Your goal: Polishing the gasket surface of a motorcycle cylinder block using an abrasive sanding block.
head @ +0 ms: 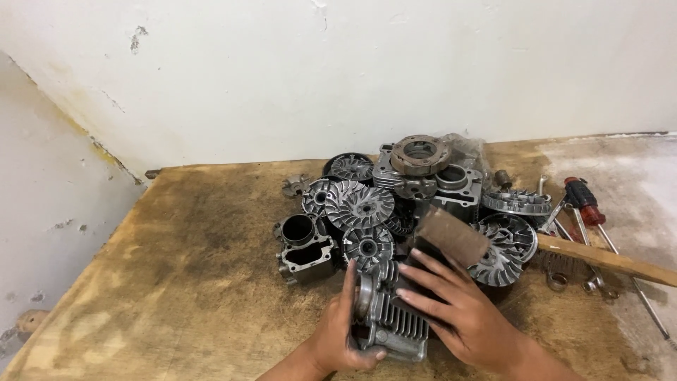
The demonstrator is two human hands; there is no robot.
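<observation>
finned cylinder (pixel 391 321) front | pulleys (pixel 360 204) behind | screwdriver (pixel 584 200) right

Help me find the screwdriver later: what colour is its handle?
Red and black; the screwdriver handle shows at the table's right edge in the head view.
</observation>
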